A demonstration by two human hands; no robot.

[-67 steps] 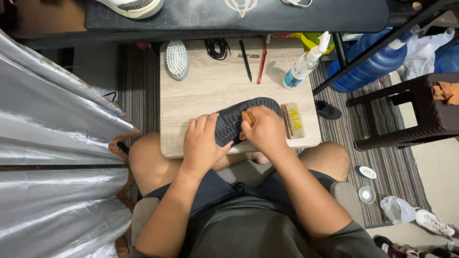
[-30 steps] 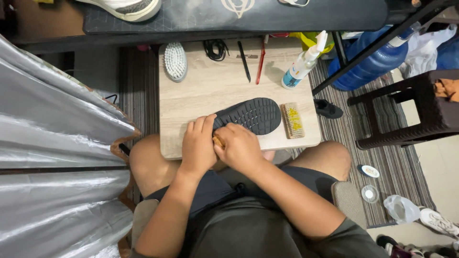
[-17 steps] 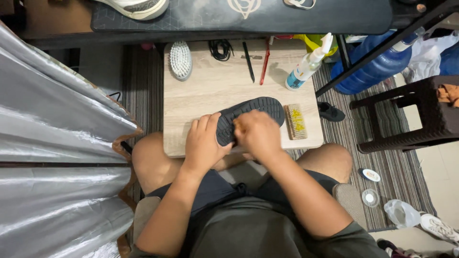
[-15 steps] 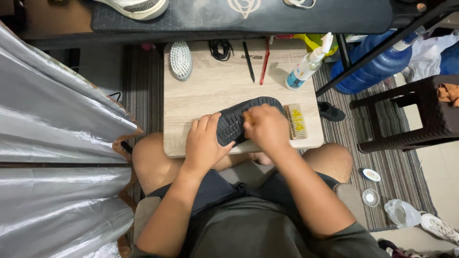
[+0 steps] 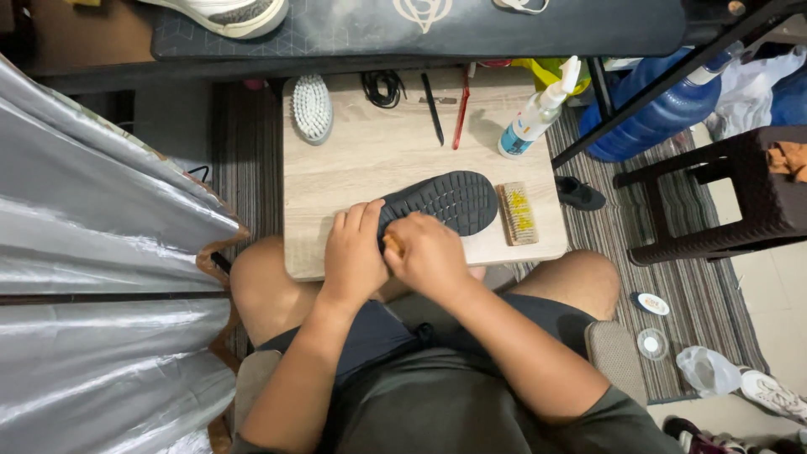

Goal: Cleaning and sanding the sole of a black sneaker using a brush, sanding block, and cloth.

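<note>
Where the head view looks down, a dark shoe (image 5: 441, 202) is seen sole-up on the small wooden worktop (image 5: 370, 160), its heel end at the near edge; the left hand (image 5: 355, 256) is laid over that heel end, fingers closed on it so that it is held steady; the right hand (image 5: 429, 255) is closed around a small tan brush or pad (image 5: 392, 245), of which only a sliver is shown, so its kind cannot be told. Compared with half a second earlier, the right hand has been drawn back from the middle of the sole toward the heel, beside the left hand, and more of the ribbed tread is now uncovered; the shoe itself has hardly shifted; this is judged to be one return stroke in a scrubbing of the sole, with the heel now being worked.

As for edges, both hands are placed just at the near rim of the worktop, above the knees; a wooden scrub brush (image 5: 517, 213) lies just beside the toe on the right, near the right rim; open wood is left beyond the shoe, up to a white oval brush (image 5: 312, 107), a coiled black cord (image 5: 383, 87), a black pen (image 5: 432, 119), a red tool (image 5: 461, 118) and a spray bottle (image 5: 538, 113) ranged along the far edge; a silvery sheet (image 5: 92, 252) closes the left side, a dark stool (image 5: 740, 197) the right.
</note>
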